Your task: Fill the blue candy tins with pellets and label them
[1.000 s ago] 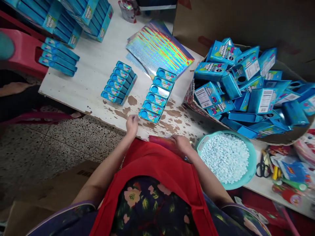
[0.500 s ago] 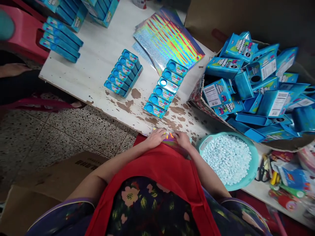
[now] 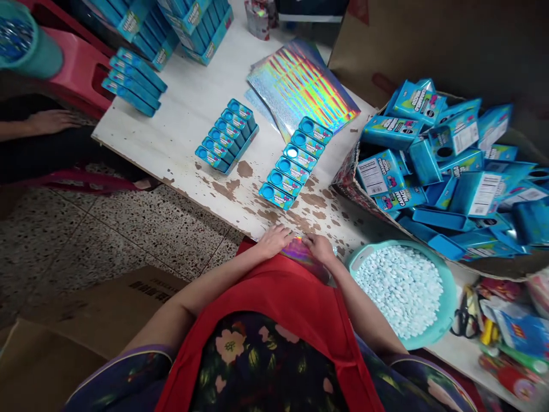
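Purple-pink holographic sheet (image 3: 301, 254), lower centre of frame | pinched by right hand (image 3: 319, 248); left hand (image 3: 273, 241) laid at its edge, grip can't be told | probably light, bendy, kinda slick; best held by edges

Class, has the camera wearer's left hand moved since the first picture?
Yes. Judged against the row of six blue boxes, the left hand has moved rightward and toward the red apron, reaching the shiny sheet beside the right hand.
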Motion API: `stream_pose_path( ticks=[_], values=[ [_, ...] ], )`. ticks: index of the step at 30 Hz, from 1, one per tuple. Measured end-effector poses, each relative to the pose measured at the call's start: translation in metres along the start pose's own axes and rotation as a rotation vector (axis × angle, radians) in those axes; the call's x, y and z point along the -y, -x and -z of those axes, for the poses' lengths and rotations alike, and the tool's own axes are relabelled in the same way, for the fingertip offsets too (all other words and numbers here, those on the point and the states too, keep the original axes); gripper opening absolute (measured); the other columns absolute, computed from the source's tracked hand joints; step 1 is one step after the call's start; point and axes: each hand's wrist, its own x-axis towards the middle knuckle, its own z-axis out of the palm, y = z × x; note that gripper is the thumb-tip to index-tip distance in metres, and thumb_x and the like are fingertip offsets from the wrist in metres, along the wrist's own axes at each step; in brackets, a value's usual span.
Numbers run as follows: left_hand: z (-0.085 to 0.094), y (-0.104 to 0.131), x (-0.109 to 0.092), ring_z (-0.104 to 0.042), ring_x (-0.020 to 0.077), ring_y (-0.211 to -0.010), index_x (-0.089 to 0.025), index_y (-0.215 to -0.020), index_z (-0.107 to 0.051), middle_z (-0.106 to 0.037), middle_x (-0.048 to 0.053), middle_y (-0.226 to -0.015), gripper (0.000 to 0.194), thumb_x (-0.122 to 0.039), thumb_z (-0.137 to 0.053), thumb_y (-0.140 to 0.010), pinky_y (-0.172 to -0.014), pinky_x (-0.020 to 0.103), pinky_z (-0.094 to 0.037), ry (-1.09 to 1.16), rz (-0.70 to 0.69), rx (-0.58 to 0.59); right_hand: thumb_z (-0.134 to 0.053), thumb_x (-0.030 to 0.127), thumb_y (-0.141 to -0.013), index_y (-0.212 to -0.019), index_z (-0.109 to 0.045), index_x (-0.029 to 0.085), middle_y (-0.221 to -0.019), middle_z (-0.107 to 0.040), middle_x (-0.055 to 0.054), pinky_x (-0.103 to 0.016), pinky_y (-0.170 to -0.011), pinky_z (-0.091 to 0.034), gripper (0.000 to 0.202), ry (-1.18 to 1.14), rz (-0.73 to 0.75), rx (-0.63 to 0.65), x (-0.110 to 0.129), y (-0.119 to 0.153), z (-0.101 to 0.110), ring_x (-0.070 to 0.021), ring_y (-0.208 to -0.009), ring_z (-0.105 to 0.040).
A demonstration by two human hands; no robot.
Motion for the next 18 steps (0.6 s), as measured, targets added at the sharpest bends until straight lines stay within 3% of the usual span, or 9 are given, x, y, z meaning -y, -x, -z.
stream_pose_path(
  ticks=[12, 15, 18],
  values=[
    [-0.018, 0.002, 0.002, -0.052, 0.0221, -0.102, -0.018, -0.105, -0.065, -0.065, 0.009, -0.114, 0.028, -0.022, -0.038, -0.098, -0.085, 0.036, -0.039, 0.042, -0.107, -0.086, -0.05, 0.033, -0.092, -0.086, -0.071, 0.022, -0.078, -0.07, -0.002, -0.023, -0.06, -0.03, 0.024, -0.022, -0.033, 0.033, 0.002, -0.003, 0.003, -0.0145, -0.07, -0.057],
    [-0.013, 0.006, -0.001, -0.05, 0.0222, -0.102, -0.017, -0.098, -0.065, -0.063, 0.01, -0.108, 0.027, -0.019, -0.038, -0.097, -0.086, 0.035, -0.039, 0.108, -0.055, -0.111, -0.051, 0.032, -0.091, -0.084, -0.071, 0.021, -0.077, -0.069, -0.003, -0.024, -0.06, -0.031, 0.023, -0.041, -0.036, 0.025, 0.001, -0.006, 0.002, -0.0153, -0.071, -0.058],
    [0.007, 0.014, -0.004, -0.048, 0.0222, -0.096, -0.016, -0.088, -0.065, -0.062, 0.01, -0.097, 0.03, -0.023, -0.037, -0.098, -0.085, 0.035, -0.04, 0.204, -0.006, -0.135, -0.051, 0.028, -0.091, -0.083, -0.07, 0.02, -0.076, -0.069, -0.004, -0.025, -0.063, -0.035, 0.022, -0.074, -0.033, 0.002, 0.001, -0.005, 0.003, -0.0171, -0.074, -0.06]
  ],
)
